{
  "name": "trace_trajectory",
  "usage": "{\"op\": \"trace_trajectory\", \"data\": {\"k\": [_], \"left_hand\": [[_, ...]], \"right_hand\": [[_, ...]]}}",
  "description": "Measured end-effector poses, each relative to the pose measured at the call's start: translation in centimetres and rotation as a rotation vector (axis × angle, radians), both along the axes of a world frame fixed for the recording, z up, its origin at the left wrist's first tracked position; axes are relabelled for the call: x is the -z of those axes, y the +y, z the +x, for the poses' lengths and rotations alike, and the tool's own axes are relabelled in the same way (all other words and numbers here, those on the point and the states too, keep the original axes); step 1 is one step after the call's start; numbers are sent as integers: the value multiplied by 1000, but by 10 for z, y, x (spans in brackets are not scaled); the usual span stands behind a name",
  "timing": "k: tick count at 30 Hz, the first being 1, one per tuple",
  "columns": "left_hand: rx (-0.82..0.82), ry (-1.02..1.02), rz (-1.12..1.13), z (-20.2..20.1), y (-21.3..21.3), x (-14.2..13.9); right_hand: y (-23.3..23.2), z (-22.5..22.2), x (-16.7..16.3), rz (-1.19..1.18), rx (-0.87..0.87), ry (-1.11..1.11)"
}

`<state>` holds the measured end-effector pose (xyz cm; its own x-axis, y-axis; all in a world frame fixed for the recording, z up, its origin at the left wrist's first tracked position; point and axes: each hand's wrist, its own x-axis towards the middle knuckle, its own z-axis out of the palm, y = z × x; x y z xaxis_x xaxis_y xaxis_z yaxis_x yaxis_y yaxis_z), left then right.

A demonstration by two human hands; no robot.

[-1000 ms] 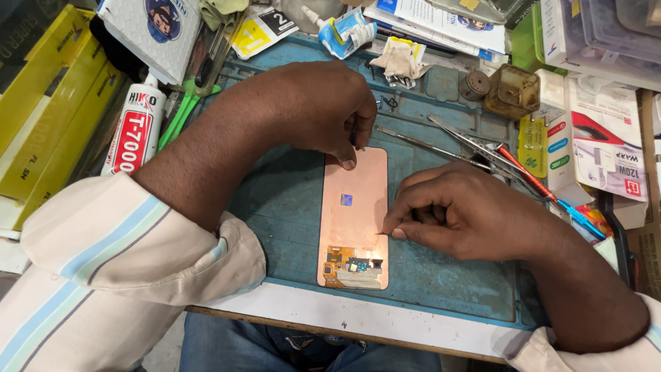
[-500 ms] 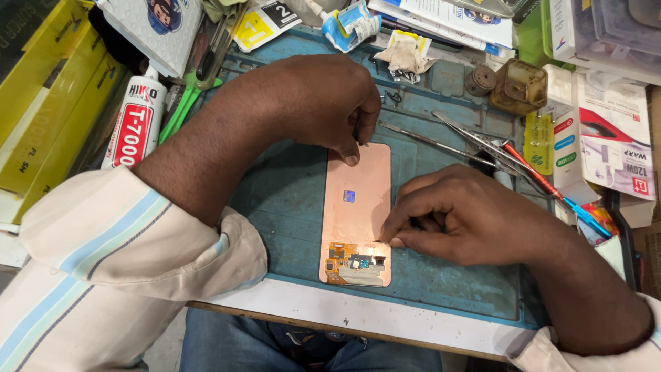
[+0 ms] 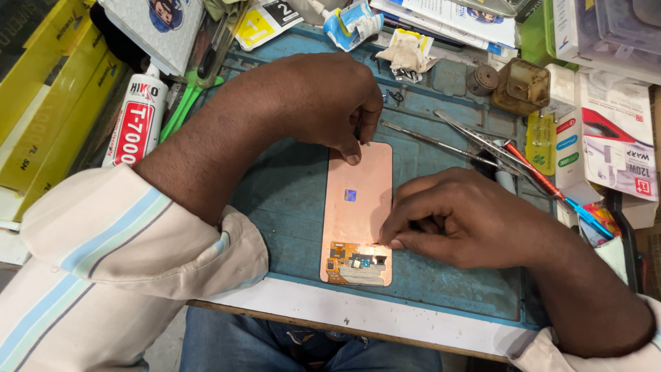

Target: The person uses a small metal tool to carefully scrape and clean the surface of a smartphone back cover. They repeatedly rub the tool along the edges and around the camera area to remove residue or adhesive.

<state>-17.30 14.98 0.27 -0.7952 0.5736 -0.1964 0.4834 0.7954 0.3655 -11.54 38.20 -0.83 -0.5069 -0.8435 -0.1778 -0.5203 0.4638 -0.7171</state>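
A copper-coloured phone display panel (image 3: 357,207) lies face down on a blue work mat (image 3: 289,186), with a small circuit strip at its near end. My left hand (image 3: 313,100) rests at the panel's far edge, thumb and fingertip pinched at the top corner. My right hand (image 3: 458,217) presses its fingertips on the panel's right edge near the circuit strip. Whether either hand grips a small tool is hidden by the fingers.
A white glue tube (image 3: 134,120) and green-handled tool (image 3: 182,103) lie at the left by yellow boxes (image 3: 48,103). Tweezers (image 3: 475,141), a red-and-blue screwdriver (image 3: 551,186) and small bottles (image 3: 540,141) sit at the right. Packets and papers crowd the back edge.
The view has shifted slightly. Both hands stay on the panel; the right fingertips have slid a little nearer along the right edge.
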Motion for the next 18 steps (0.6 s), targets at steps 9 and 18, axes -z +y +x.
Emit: {"op": "trace_trajectory", "data": {"k": [9, 18], "left_hand": [[5, 5, 11, 0, 0, 0], [9, -1, 7, -1, 0, 0]], "right_hand": [[1, 1, 2, -37, -32, 4], [1, 2, 2, -35, -25, -8]]}}
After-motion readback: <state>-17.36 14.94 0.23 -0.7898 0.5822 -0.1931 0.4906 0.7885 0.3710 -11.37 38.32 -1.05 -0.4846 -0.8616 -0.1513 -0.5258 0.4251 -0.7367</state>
